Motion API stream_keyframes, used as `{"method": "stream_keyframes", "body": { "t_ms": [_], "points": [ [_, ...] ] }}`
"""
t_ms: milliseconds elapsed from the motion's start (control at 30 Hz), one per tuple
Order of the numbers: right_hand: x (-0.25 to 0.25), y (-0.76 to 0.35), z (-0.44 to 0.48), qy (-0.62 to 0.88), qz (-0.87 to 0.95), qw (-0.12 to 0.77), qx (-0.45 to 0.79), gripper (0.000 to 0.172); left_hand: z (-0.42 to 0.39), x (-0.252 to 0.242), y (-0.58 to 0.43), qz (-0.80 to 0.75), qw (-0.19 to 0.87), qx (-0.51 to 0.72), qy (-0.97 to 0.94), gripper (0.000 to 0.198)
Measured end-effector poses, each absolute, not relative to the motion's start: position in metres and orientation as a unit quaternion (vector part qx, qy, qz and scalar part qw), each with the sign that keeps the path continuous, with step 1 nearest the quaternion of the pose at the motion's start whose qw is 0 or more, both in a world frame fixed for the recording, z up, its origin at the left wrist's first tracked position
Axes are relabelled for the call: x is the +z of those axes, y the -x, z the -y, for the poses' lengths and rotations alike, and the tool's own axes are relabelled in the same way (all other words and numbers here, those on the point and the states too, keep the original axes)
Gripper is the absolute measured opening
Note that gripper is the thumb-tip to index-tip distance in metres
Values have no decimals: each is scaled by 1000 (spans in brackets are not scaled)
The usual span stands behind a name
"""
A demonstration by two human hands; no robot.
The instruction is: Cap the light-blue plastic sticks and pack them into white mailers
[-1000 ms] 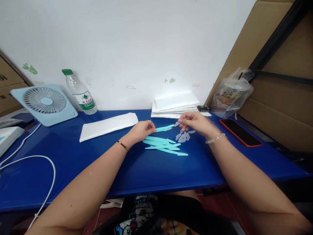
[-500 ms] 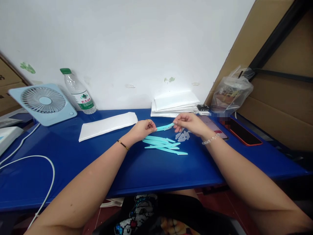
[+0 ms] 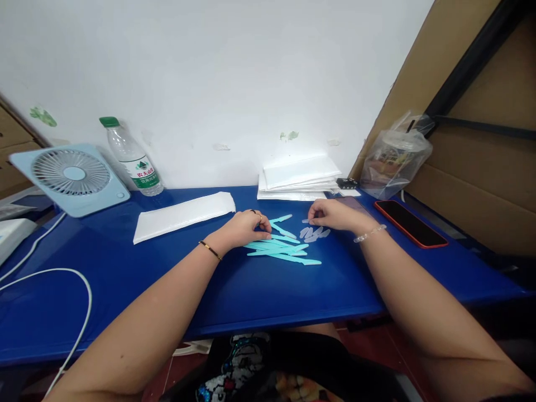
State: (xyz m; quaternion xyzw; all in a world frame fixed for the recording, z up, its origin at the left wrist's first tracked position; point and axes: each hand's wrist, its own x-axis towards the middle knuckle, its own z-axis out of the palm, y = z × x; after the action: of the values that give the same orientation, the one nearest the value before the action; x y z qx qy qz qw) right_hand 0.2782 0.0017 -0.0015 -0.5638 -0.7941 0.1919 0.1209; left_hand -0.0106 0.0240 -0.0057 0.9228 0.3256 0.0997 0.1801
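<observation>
On your left, a long, smooth white packet [image 3: 184, 218] lies slanted on the glossy blue tabletop [image 3: 234, 296]. Your left hand [image 3: 246, 229], with a dark, narrow bracelet [image 3: 210, 250] at its wrist, extends palm down, fingers curled, thumb and index fingertip at the left part of a pile of slim turquoise plastic sticks [image 3: 280, 250]; at this size I cannot tell whether they grip one. The smooth sticks lie loosely crossed, just left of a small heap of frosted, translucent plastic caps [image 3: 313, 234]. Your right hand [image 3: 330, 215], with a clear beaded bracelet [image 3: 369, 233], is bent inward near that heap, its thumb and index finger pinching a single translucent cap [image 3: 305, 221]. Farther right lies a flat, dark-screened phone with a red-orange edge [image 3: 410, 224].
</observation>
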Motion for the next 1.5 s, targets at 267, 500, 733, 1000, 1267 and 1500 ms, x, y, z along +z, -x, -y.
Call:
{"method": "stream_keyframes", "body": {
  "t_ms": [267, 500, 733, 1000, 1267, 1500],
  "points": [
    [9, -270, 5, 504, 763, 218, 340, 28, -19, -6, 8, -379, 227, 126, -888, 18],
    [11, -265, 6, 500, 675, 400, 366, 28, -22, -6, 10, -400, 312, 227, -831, 12],
    [8, -261, 6, 459, 630, 488, 393, 20, -30, -12, 12, -406, 351, 233, -811, 15],
    [-1, -249, 4, 442, 697, 449, 342, 15, -27, -9, 11, -416, 349, 224, -809, 14],
    [5, -248, 8, 454, 704, 436, 329, 18, -27, -7, 10, -424, 349, 215, -808, 15],
    [4, -241, 10, 461, 705, 426, 330, 18, -24, -5, 7, -432, 355, 208, -803, 17]
  ]
}}
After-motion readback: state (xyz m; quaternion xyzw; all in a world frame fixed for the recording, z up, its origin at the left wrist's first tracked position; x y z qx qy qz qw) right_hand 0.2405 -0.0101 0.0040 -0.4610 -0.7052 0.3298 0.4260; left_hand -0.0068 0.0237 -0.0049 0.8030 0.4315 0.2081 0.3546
